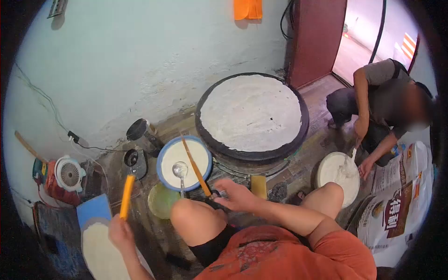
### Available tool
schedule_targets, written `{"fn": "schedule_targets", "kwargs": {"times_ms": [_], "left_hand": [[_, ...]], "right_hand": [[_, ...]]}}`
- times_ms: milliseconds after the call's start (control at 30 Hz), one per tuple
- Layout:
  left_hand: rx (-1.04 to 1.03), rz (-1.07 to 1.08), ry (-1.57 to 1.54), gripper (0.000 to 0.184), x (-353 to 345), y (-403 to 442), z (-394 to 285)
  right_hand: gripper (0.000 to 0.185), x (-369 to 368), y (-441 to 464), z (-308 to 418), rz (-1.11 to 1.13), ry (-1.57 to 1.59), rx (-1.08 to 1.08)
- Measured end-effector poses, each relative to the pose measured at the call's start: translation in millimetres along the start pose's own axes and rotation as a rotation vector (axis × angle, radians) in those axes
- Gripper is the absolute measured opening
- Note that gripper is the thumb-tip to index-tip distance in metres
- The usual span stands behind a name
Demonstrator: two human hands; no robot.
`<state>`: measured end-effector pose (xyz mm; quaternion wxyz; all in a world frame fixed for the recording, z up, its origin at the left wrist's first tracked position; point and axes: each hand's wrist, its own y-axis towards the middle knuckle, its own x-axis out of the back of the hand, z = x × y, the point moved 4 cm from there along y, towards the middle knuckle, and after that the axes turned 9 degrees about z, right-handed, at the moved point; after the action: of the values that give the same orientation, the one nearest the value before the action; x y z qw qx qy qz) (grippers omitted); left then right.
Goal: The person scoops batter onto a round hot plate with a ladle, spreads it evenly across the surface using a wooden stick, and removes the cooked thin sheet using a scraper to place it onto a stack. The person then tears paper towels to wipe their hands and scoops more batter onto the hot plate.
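Observation:
My left hand (122,235) is closed around the lower end of a flat yellow stick (126,198), which points upward. Below that hand lies a white, rounded surface (105,247), beside a blue panel (94,210). My right hand (235,196) has thumb and fingers apart, close to the dark near end of a long wooden stick (196,168); whether they touch is unclear. The stick lies slantwise across a blue-rimmed basin (210,161) of white batter. A metal ladle (180,170) rests in the batter. Ahead is a large round black griddle (205,135) covered by a pale sheet of batter (249,112).
Another person (373,98) crouches at right, hands at a tub of white dough (352,189). Printed sacks (396,210) stand nearby. A yellow sponge-like block (258,186) sits below the griddle. A green bowl (158,205), dark jug (142,133) and small fan (70,173) are at left.

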<state>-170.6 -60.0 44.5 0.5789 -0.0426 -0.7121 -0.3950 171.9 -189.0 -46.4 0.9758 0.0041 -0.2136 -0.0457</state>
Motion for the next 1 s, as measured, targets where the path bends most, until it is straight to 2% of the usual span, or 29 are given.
{"fn": "schedule_targets", "kwargs": {"times_ms": [33, 67, 100, 133, 167, 233, 267, 300, 333, 367, 400, 433, 500, 567, 633, 667, 700, 767, 800, 867, 900, 967, 1000], "left_hand": [[-0.159, -0.024, 0.017, 0.022, -9.4, 15.3, -31.8], [-0.301, -0.047, -0.023, 0.025, -5.9, 29.6, -74.7], [-0.306, 0.061, -0.092, 0.024, -16.8, 34.6, -96.8], [-0.423, 0.036, -0.190, 0.029, -28.0, 34.8, -115.2], [-0.468, 0.084, -0.185, 0.034, -25.2, 42.8, -148.1], [-0.590, 0.142, -0.305, 0.036, -30.4, 48.0, -187.1], [-0.643, 0.145, -0.337, 0.033, -34.6, 48.9, -200.8], [-0.696, 0.150, -0.370, 0.030, -39.0, 49.6, -211.3], [-0.703, 0.151, -0.377, 0.030, -41.2, 51.0, -217.5], [-0.682, 0.226, -0.394, 0.032, -46.6, 53.1, -222.9], [-0.660, 0.299, -0.410, 0.034, -52.3, 56.1, -227.2], [-0.666, 0.300, -0.416, 0.034, -54.3, 59.0, -229.7], [-0.446, 0.312, -0.486, 0.039, -58.9, 68.1, -222.7], [-0.405, 0.319, -0.520, 0.041, -63.6, 65.1, -209.5], [-0.278, 0.362, -0.423, 0.040, -74.4, 58.6, -189.1], [-0.194, 0.404, -0.536, 0.038, -78.2, 54.7, -180.4], [-0.199, 0.404, -0.538, 0.038, -80.9, 49.3, -176.7], [-0.031, 0.419, -0.579, 0.036, -88.9, 36.7, -162.4], [-0.036, 0.420, -0.581, 0.036, -93.8, 31.9, -160.3], [0.054, 0.371, -0.597, 0.035, -102.4, 25.8, -156.8], [0.058, 0.380, -0.600, 0.035, -105.8, 24.9, -162.4], [0.144, 0.353, -0.614, 0.031, -113.2, 26.7, -172.0], [0.145, 0.358, -0.616, 0.031, -115.6, 30.1, -172.5]], "right_hand": [[0.046, 6.3, 3.2, 17.1, -0.104, -0.104, 0.151], [0.046, 15.3, 4.4, 33.6, -0.110, -0.105, 0.146], [0.047, 28.0, 2.5, 57.7, -0.203, -0.261, 0.229], [0.048, 38.0, -0.4, 73.1, -0.297, -0.421, 0.311], [0.048, 44.5, -2.1, 74.2, -0.306, -0.425, 0.307], [0.050, 54.7, -7.8, 77.6, -0.330, -0.764, 0.359], [0.041, 61.5, -11.4, 75.7, -0.361, -0.910, 0.387], [0.041, 67.9, -14.8, 66.5, -0.367, -0.915, 0.377], [0.036, 67.1, -13.8, 48.3, -0.138, -0.988, 0.279], [0.032, 67.5, -16.5, 32.3, 0.094, -1.049, 0.178], [0.024, 78.5, -22.5, 30.7, 0.092, -1.024, 0.212], [0.024, 89.7, -26.1, 23.5, 0.090, -1.025, 0.203], [0.024, 123.5, -29.5, -10.7, -0.002, -0.648, -0.125], [0.036, 171.8, -34.9, -51.7, -0.214, -0.650, -0.478], [0.041, 223.4, -52.5, -97.4, -0.512, -0.473, -0.537], [0.042, 247.5, -62.5, -144.6, -0.605, -0.276, -0.541], [0.042, 270.2, -73.3, -185.8, -0.696, -0.077, -0.540], [0.041, 304.8, -94.3, -214.9, -0.856, 0.056, -0.598], [0.041, 317.7, -98.4, -220.4, -0.861, 0.057, -0.599], [0.035, 341.8, -107.6, -218.7, -0.953, -0.292, -0.692], [0.035, 344.5, -102.9, -199.5, -0.948, -0.295, -0.700], [0.028, 349.1, -78.8, -137.9, -0.806, -0.909, -0.735], [0.023, 354.7, -70.6, -145.8, -0.793, -0.987, -0.646]]}}
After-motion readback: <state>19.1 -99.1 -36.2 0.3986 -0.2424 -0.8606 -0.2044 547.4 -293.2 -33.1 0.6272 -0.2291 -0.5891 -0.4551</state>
